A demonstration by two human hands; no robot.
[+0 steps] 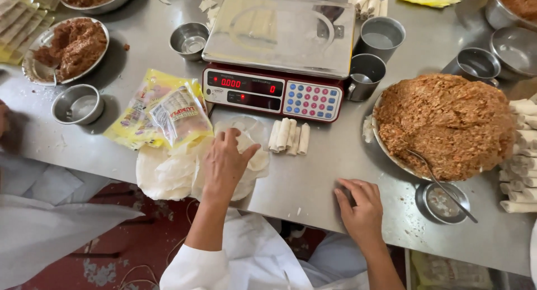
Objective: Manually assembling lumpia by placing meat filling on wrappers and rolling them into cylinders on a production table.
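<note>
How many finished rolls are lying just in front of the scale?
4, side by side in one row of rolls on the steel table, between the scale and the table's near edge, right of the left hand. More may hide within the row.

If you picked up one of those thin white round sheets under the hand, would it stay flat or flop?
It would probably flop: the white sheets look very thin and their edges already ripple on the steel table. They likely tear easily too, since torn scraps lie near the scale. One sheet seems light; the left hand presses the stack with flat fingers.
</note>
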